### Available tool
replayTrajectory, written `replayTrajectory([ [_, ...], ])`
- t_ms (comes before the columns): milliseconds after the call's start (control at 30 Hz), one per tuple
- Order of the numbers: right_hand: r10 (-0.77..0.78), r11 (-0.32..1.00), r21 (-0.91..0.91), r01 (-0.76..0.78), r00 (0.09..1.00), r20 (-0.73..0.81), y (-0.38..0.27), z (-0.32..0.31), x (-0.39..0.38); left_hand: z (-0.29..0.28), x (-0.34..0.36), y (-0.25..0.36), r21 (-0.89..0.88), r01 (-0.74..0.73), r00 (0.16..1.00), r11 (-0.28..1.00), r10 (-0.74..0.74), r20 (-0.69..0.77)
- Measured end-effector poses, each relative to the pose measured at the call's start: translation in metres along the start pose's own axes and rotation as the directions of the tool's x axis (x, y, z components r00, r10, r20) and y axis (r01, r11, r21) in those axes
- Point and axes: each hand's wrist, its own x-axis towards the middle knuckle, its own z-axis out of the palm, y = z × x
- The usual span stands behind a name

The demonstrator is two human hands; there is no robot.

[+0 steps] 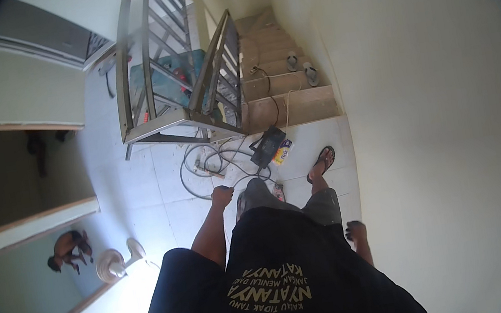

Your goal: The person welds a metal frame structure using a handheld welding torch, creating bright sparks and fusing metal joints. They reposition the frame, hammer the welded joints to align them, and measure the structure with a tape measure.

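Note:
Below the centre, my left hand is closed beside my dark-clad legs; whatever it may hold is hidden. My right hand hangs by my right hip with curled fingers around something dark that I cannot make out. Ahead of my feet a black machine with a strap lies beside a colourful packet, with coiled cables on the white tiles to their left. My right foot wears a dark flip-flop.
Metal railing frames stand over a teal object. Stairs hold two pale flip-flops and cords. A wall runs along my right. At left are a fan and a crouching person beyond an opening.

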Motion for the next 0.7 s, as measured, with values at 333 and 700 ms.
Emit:
replayTrajectory([
  [333,-0.359,0.89,-0.224,0.397,0.914,0.19,-0.354,-0.065,0.086,0.103,-0.06,0.148,-0.226,-0.082,0.995,0.971,0.067,-0.073],
  [700,-0.297,0.657,-0.525,0.541,0.826,0.479,-0.49,-0.008,0.121,0.16,-0.036,0.18,-0.449,0.173,0.979,0.876,-0.204,-0.02],
])
